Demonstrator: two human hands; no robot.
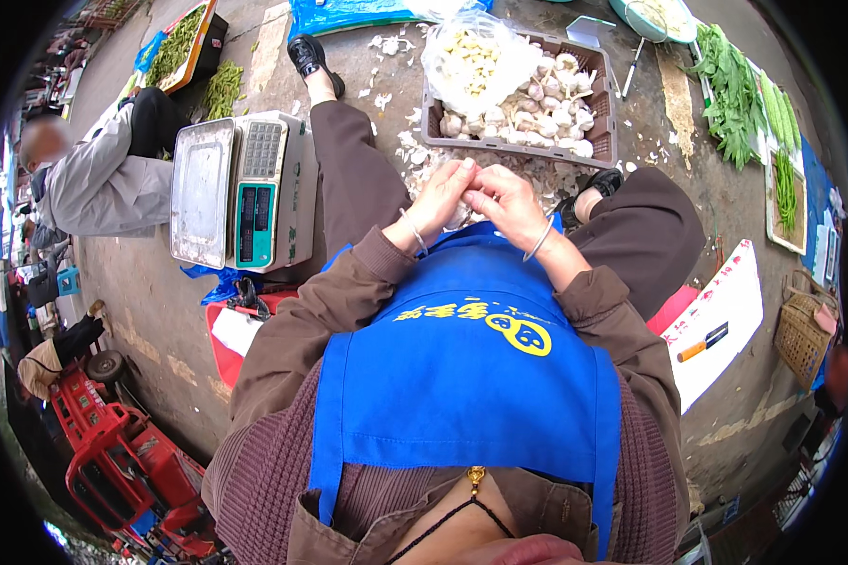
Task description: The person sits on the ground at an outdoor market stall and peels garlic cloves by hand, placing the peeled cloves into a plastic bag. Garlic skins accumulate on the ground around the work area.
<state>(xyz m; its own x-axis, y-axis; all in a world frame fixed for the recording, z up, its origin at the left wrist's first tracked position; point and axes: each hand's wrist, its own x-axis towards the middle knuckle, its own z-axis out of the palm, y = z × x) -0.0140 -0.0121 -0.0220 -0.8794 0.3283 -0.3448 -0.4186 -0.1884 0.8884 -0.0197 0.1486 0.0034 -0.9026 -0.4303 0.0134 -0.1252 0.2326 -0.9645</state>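
Note:
My left hand [436, 196] and my right hand [514, 203] meet in front of my blue apron [466, 395], a metal bangle on each wrist. Between them is a piece of garlic [461, 214], mostly covered by my fingers. Beyond my hands stands a brown plastic crate [519, 145] of whole garlic bulbs [548, 99]. A clear plastic bag [442, 78] with peeled garlic cloves [475, 60] rests on the crate's left part. Garlic skins [417, 159] litter the ground around and below the crate.
A digital scale [258, 152] stands beside my left leg. A person in a grey jacket [106, 180] sits beyond it. On the right are leafy greens [731, 92], a white sheet [731, 321] with an orange-handled tool [703, 343], and a woven basket [805, 325]. A red vehicle [124, 466] stands lower left.

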